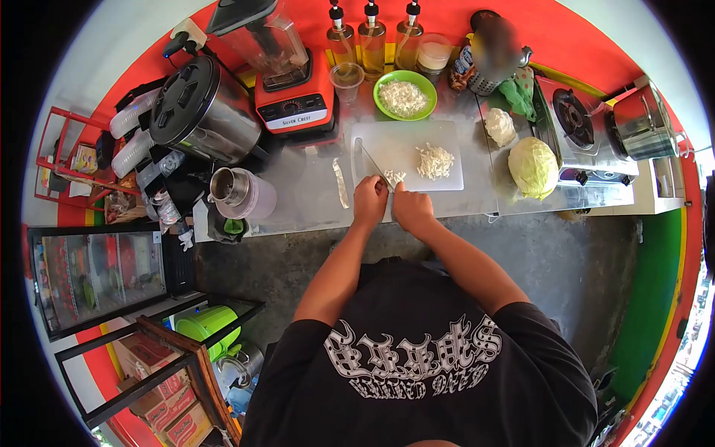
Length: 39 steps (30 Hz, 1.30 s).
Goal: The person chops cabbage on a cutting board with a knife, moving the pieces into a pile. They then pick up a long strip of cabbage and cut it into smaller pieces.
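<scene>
My right hand (412, 208) is wrapped round the handle of a knife (375, 162), its blade pointing away and to the left over a white cutting board (402, 135). Beside it, at the board's front edge, my left hand (370, 200) has its fingers curled in; what they hold is hidden. Small pale chopped pieces (395, 176) lie against the blade, just past my fingers. A larger heap of pale shreds (435, 162) rests on the right half of the board. Behind the board, a green bowl (430, 103) contains more pale shreds.
A pale strip (340, 182) lies left of the board. To the right are a cabbage (533, 167), a whitish lump (500, 127) and a stove (573, 119) with a pot (644, 119). A blender (294, 104), several pump bottles (372, 41) and a large steel container (212, 112) line the back.
</scene>
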### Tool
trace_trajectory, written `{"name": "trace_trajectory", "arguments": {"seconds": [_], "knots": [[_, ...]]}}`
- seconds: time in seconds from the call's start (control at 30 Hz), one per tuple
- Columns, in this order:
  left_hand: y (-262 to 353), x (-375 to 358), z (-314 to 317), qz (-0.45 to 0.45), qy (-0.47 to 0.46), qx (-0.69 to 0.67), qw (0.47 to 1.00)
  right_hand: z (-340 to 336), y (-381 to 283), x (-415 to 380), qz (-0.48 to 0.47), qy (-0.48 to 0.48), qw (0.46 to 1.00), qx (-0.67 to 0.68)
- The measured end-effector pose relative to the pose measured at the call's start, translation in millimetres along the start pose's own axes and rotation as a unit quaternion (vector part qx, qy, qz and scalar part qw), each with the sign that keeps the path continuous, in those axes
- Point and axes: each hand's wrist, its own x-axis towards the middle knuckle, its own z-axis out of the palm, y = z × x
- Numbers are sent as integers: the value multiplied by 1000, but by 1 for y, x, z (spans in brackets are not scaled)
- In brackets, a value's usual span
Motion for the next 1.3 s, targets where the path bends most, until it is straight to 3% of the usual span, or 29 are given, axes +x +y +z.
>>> {"name": "trace_trajectory", "arguments": {"seconds": [0.07, 0.17, 0.4, 0.47, 0.6, 0.7, 0.87, 0.97, 1.3], "knots": [[-5, 0, 2, 18, 6, -22, 1000, -8, 2, 1, -32, 7, 999, -12], [-9, -2, 5, 18, 12, -18, 1000, -14, 1, -9, -18, -35, 999, -13], [-7, -7, 11, 35, 58, -16, 998, 5, 5, -1, 8, -3, 998, 57], [-2, -6, 4, 19, 21, -33, 999, 1, 9, 4, -18, 13, 998, 56], [-22, -2, 10, 7, 33, -51, 998, 8, 24, 4, 13, 36, 997, 64], [-26, -2, 5, -74, -9, -118, 990, 5, 30, -3, 31, 44, 994, 98], [-13, 0, -7, -71, 3, -68, 995, -3, 32, -7, -53, 11, 991, 122], [-13, 0, -7, -20, -4, -21, 1000, -2, 30, -9, -56, 3, 993, 103], [-15, -1, 1, -6, 30, 22, 999, 9, 26, 9, -58, 9, 998, 37]]}}
